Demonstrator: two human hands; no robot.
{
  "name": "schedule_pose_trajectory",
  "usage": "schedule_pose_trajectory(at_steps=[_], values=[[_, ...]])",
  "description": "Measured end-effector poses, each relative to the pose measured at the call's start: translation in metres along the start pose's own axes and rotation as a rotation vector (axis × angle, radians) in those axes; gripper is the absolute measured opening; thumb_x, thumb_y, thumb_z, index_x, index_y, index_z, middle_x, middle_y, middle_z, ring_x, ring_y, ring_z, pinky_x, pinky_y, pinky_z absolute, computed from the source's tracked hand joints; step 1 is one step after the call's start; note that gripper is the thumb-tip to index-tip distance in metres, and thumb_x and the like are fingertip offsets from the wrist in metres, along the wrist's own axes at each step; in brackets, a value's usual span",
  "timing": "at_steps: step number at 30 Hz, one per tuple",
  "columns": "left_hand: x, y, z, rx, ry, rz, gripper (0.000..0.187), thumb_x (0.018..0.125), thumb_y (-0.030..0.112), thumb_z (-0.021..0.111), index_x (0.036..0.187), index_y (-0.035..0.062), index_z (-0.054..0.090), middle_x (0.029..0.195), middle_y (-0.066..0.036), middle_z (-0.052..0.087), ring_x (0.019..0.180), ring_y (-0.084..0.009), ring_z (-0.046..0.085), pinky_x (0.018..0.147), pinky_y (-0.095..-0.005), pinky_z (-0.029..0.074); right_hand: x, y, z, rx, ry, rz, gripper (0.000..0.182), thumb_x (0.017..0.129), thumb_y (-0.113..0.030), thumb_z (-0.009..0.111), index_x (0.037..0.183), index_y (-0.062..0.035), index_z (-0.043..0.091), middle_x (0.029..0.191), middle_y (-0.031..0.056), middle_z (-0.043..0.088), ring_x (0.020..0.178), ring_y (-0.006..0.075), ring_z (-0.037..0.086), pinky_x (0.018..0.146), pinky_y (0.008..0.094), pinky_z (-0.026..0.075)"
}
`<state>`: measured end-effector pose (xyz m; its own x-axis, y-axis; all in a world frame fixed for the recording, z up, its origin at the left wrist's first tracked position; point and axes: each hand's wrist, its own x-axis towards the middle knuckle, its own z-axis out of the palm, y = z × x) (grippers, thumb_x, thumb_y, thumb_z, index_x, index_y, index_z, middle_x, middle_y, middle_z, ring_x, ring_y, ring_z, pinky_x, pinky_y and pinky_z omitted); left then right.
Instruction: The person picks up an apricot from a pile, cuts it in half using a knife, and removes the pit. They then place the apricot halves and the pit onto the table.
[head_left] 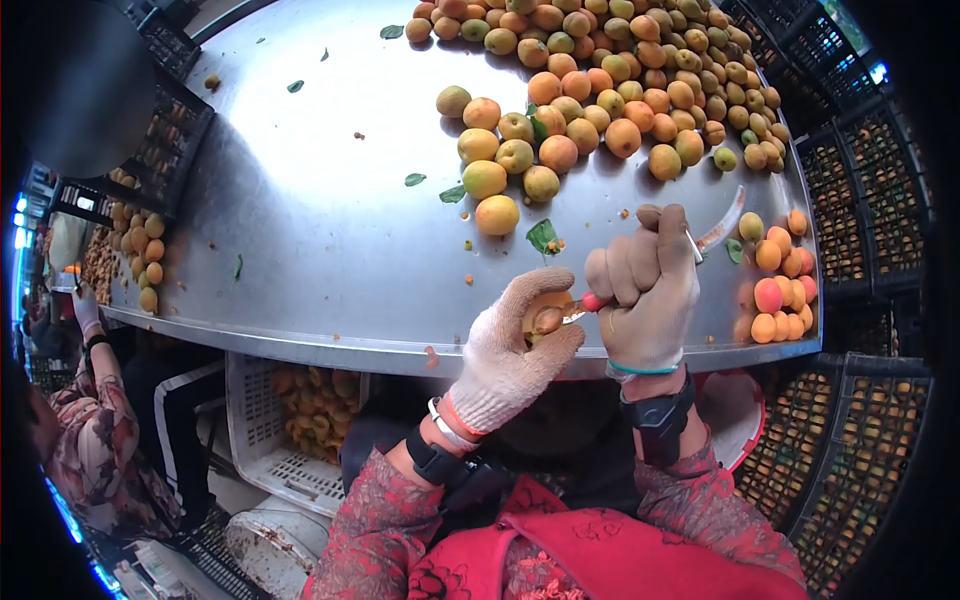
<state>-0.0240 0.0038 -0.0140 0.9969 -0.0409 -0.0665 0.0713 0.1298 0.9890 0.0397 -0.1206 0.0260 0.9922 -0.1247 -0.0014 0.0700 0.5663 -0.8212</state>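
Fruit [545,301] partly behind left hand [507,350]

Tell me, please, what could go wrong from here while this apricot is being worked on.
The red-handled tool meets the held apricot close to the fingers of the left hand, so a slip might jab them. The curved blade juts out from the right hand; a careless turn could nick nearby fruit. The apricots grouped near the metal table's right edge might roll off if knocked.

black crates [880,364], right edge | co-worker [105,445], far left | stained bucket [265,545], lower left | green leaf [415,180] on tabletop [310,230]
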Motion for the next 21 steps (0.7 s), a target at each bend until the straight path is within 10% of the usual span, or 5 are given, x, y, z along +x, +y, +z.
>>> schedule_pose_trajectory(at_steps=[6,21], values=[[-0.003,0.006,0.003,-0.192,-0.013,-0.106,0.039,0.084,-0.001,0.066,0.121,0.0040,0.055,0.093,-0.005,0.063,0.065,-0.0059,0.056,0.058,-0.0229,0.048,0.006,0.006,-0.012,0.208,0.175,0.228,0.031,0.101,-0.034,0.053,0.101,-0.0036,0.050,0.057,-0.0058,0.019,0.045,0.0078,0.017,0.048,0.0288,0.023],[-0.004,0.005,0.005,-0.253,-0.029,-0.081,0.039,0.083,-0.005,0.062,0.120,0.0049,0.053,0.099,-0.005,0.062,0.062,-0.0048,0.055,0.054,-0.0208,0.047,0.009,0.020,-0.030,0.500,0.152,0.431,0.027,0.100,-0.031,0.058,0.101,-0.0049,0.051,0.058,-0.0080,0.019,0.047,0.0070,0.020,0.050,0.0265,0.024]])
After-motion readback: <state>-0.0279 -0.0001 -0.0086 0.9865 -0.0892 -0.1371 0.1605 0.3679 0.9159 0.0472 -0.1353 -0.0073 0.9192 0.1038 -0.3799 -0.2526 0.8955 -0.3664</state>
